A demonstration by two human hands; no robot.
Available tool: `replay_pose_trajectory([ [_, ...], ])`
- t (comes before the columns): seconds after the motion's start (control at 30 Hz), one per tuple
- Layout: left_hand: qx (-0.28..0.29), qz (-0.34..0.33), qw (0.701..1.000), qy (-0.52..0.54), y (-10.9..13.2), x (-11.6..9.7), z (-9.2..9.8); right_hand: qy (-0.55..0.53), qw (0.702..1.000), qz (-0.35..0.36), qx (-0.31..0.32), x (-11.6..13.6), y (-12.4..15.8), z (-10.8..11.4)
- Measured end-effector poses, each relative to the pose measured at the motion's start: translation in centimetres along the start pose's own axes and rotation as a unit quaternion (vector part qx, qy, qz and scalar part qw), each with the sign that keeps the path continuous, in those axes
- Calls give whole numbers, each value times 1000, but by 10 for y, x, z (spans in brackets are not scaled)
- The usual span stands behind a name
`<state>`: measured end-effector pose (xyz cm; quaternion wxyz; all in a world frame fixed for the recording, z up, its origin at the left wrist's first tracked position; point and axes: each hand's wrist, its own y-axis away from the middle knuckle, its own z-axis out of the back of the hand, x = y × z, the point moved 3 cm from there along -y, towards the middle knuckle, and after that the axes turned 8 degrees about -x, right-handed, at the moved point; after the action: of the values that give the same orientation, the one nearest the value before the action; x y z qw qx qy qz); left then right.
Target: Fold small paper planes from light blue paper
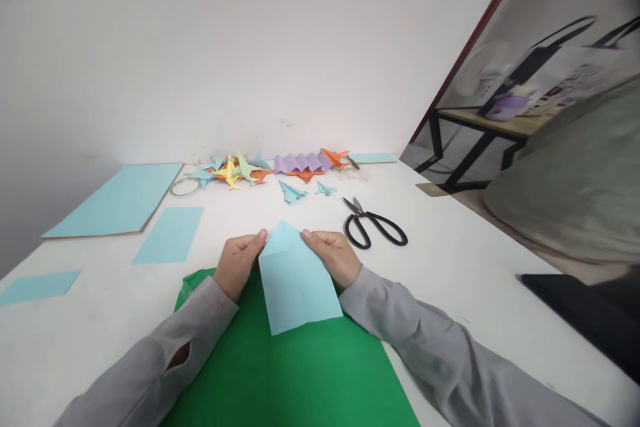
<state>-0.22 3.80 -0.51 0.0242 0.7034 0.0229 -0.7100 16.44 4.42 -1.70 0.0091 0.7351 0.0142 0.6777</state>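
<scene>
A light blue paper sheet (295, 283) with its top folded to a point lies partly on a green sheet (280, 367) on the white table (450, 260). My left hand (239, 263) pinches the paper's upper left edge near the point. My right hand (334, 255) pinches the upper right edge. Both hands have their fingers curled and pressed on the fold.
Black scissors (374, 225) lie to the right of my hands. Several folded paper planes (260, 170) and a purple pleated strip (303, 162) lie at the back. A stack of blue sheets (120, 200), two smaller blue pieces (170, 233) and a tape roll (185, 187) sit on the left.
</scene>
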Motion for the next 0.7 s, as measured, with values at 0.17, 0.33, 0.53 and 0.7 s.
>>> replay_pose_trajectory([
  [0.17, -5, 36, 997, 65, -3, 2, 0, 26, 999, -7, 33, 3, 3, -3],
  [0.33, 41, 40, 996, 67, -1, 4, -2, 11, 1000, 1, -19, 3, 3, 0],
  [0.53, 17, 35, 998, 54, -4, 9, 1, -1, 998, 15, -54, 3, 1, 2],
  [0.7, 25, 21, 999, 16, -4, 6, 1, -6, 1000, 5, -27, 4, 1, 2],
])
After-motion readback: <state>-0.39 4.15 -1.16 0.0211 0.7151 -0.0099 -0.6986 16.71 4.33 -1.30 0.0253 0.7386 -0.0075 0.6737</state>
